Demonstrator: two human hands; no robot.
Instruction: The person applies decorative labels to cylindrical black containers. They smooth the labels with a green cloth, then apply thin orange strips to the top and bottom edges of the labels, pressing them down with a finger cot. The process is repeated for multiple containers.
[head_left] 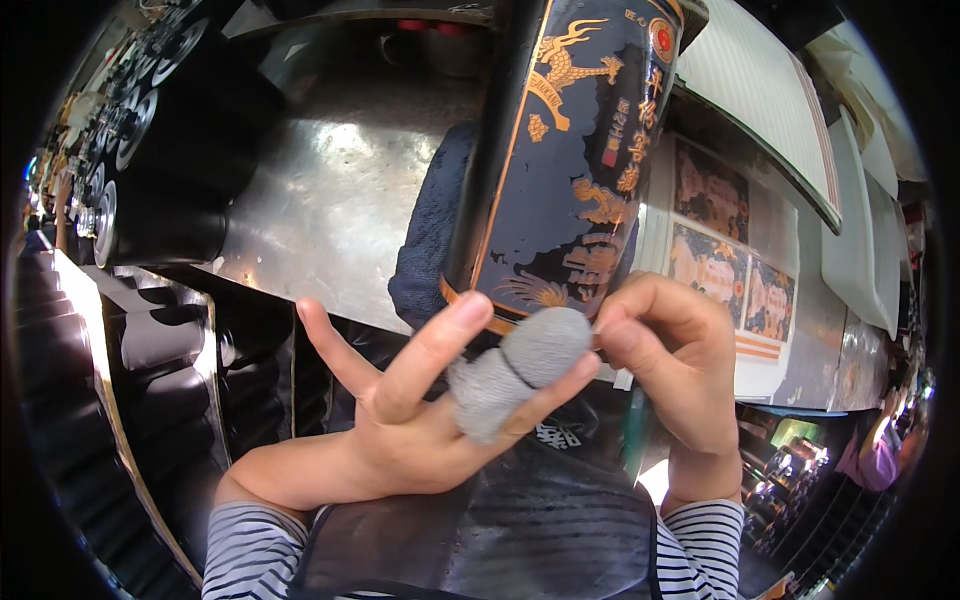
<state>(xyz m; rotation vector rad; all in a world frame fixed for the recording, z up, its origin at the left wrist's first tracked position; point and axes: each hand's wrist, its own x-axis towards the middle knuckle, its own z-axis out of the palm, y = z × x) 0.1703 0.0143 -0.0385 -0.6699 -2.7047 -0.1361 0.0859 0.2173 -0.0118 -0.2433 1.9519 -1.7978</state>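
A black cylindrical vessel (548,170) with gold and orange decoration lies tilted before me, its near rim by my hands. A dark blue towel (430,225) is beneath and beside it. My left hand (400,430) has its fingers spread apart; a grey cloth-like finger cover (545,350), circled by a thin black band, encloses one or more of them. The cover's rounded tip is close to the vessel's near rim. Beside that tip, my right hand (670,345) pinches thumb and forefinger together; whatever lies between them is too small to make out.
Printed decal sheets (740,260) lie to the right of the vessel, near a stack of white sheets (765,90). Several black vessels (175,150) stand at the left. The metal worktop (330,180) shows between them, and dark racks (170,340) fill the lower left.
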